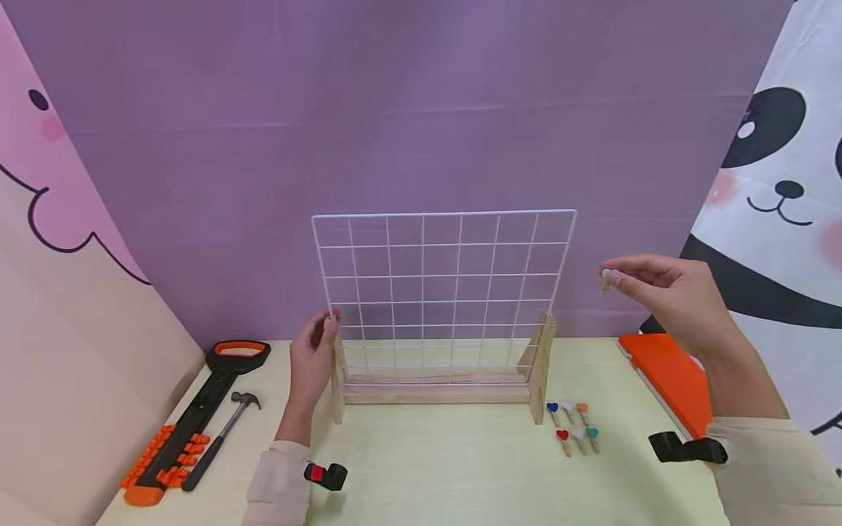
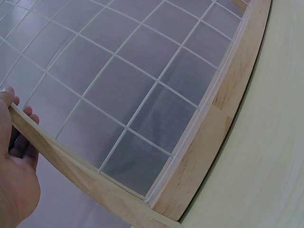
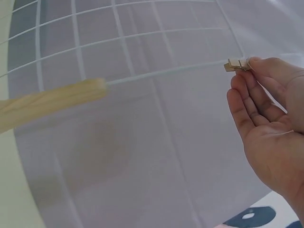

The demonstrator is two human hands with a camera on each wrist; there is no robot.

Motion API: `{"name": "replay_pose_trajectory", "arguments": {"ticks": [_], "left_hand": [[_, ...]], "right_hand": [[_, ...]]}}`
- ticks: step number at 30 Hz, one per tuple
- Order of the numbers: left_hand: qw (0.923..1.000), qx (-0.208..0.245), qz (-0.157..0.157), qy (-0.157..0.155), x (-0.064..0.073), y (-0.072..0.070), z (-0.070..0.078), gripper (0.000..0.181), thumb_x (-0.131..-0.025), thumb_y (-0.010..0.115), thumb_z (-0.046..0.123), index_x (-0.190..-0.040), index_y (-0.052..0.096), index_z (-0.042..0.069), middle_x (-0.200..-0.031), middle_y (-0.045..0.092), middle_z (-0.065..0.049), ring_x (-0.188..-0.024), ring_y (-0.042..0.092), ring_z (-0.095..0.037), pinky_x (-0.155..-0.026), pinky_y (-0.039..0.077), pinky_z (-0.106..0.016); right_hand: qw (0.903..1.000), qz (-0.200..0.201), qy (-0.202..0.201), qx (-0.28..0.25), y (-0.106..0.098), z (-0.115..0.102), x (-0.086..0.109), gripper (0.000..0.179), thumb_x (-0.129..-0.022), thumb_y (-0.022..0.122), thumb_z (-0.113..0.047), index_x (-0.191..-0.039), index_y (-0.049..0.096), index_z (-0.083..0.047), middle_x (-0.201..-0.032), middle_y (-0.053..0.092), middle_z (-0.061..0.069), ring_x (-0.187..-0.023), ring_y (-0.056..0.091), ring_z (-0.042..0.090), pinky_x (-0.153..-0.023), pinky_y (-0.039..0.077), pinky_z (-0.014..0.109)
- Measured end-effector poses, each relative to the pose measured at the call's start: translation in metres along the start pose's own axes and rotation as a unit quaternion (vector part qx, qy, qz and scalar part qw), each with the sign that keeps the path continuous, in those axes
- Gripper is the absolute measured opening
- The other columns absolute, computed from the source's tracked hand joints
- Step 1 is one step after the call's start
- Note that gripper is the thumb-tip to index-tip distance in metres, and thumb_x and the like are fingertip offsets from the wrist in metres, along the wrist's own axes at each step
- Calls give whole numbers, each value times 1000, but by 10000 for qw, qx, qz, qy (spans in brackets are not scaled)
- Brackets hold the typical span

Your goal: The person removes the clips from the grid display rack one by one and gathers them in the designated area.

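Observation:
A white wire grid panel stands upright in a wooden stand in the middle of the table. At the stand's left upright, my left hand grips the top of the post, thumb on one side and fingers behind. My right hand is raised to the right of the grid, apart from it. Between thumb and forefinger it pinches a small wooden clothespin, whose white top shows in the head view. The clothespin's jaw end points toward the grid in the right wrist view.
Several heart-topped clothespins lie in two rows right of the stand. An orange case rests behind the right forearm. On the left are a hammer and a black-and-orange tool. A purple cloth hangs behind.

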State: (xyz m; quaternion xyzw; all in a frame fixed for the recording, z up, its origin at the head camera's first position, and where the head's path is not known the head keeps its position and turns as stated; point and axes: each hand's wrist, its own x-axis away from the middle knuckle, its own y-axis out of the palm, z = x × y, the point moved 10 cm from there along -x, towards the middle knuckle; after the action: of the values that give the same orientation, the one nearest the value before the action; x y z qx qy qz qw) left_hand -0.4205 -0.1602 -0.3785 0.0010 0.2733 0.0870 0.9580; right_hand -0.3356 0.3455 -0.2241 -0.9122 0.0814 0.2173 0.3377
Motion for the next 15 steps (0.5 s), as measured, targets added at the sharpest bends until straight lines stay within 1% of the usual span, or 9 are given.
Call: {"name": "replay_pose_trajectory", "arguments": {"ticks": [2,4,8,15], "left_hand": [[10000,-11,4,-2,-1,0,-1,34,-105,60,13,-135,62,-3,-135,64,-29,-116,63,3,-103,48,-9],[10000,-5,34,-16,-1,-1,-1,34,-105,61,14,-135,63,-2,-135,64,-29,-116,63,3,-103,48,-9],[10000,-16,31,-54,0,-1,-3,35,-105,61,15,-136,63,-1,-135,63,-30,-116,63,3,-103,48,-9],[9999,-46,37,-97,1,1,-3,36,-105,60,16,-136,62,-1,-136,64,-29,-115,63,3,-102,48,-8]], "right_hand": [[9999,-91,94,-44,4,9,7,34,-102,66,-31,-130,70,-12,-105,72,-27,-104,61,-1,-82,50,6],[9997,-176,137,-111,8,17,14,34,-102,67,-30,-129,70,-11,-106,72,-25,-102,62,0,-82,51,8],[9991,-296,232,-217,16,33,27,33,-101,67,-26,-129,70,-8,-106,73,-24,-97,64,0,-80,54,10],[9976,-535,271,-342,27,64,51,31,-101,68,-22,-127,70,-5,-101,75,-21,-91,67,-2,-78,55,10]]}}
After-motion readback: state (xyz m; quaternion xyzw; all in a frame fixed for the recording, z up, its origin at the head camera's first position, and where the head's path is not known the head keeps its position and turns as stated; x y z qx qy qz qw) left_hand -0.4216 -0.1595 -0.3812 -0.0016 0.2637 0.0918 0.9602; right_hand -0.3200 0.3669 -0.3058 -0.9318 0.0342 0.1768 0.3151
